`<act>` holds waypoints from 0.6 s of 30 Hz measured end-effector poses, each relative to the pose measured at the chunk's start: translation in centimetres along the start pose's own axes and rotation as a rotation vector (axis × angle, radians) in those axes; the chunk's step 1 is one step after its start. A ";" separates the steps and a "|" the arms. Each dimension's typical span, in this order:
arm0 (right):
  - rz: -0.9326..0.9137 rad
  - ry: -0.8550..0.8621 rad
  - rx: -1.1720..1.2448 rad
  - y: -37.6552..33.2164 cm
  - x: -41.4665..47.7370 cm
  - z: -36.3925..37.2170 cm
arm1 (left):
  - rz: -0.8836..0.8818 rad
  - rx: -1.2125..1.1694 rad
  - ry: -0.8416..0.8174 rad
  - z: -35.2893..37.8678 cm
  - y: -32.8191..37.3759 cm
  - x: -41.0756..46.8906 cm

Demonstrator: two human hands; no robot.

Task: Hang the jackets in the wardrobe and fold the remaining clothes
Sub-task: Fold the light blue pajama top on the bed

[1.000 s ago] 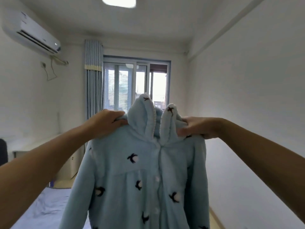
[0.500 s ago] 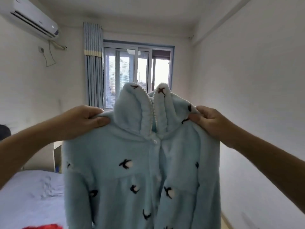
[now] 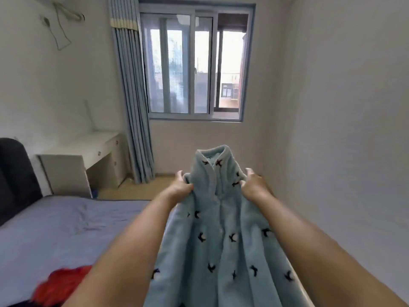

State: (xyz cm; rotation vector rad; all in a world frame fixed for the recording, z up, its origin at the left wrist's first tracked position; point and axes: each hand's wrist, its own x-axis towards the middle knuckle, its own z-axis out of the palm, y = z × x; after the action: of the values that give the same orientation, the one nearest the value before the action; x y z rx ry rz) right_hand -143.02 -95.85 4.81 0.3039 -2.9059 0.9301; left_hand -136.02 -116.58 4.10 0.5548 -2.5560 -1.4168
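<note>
Pale blue fleece, the jacket (image 3: 221, 235) hangs stretched above the bed's (image 3: 66, 229) right edge because your left hand (image 3: 180, 187) and right hand (image 3: 254, 185) each clench a shoulder, probably to spread it flat for hanging.

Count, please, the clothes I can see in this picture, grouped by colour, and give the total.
Light blue: 1, the fleece jacket, gripped at the shoulders by the left hand and the right hand.
Red: 1, the red garment on the bed, blurred at the lower left.
Total: 2
</note>
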 end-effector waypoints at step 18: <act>0.247 -1.027 -0.229 32.7 -26.1 40.6 | -0.324 0.689 -0.732 28.7 -50.7 -20.2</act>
State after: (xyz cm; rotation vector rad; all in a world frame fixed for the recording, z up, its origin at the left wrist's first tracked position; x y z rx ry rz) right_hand -124.81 -89.10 -50.17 0.5399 -4.0182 0.5165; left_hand -114.53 -110.49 -53.33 0.6435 -3.7293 -0.8594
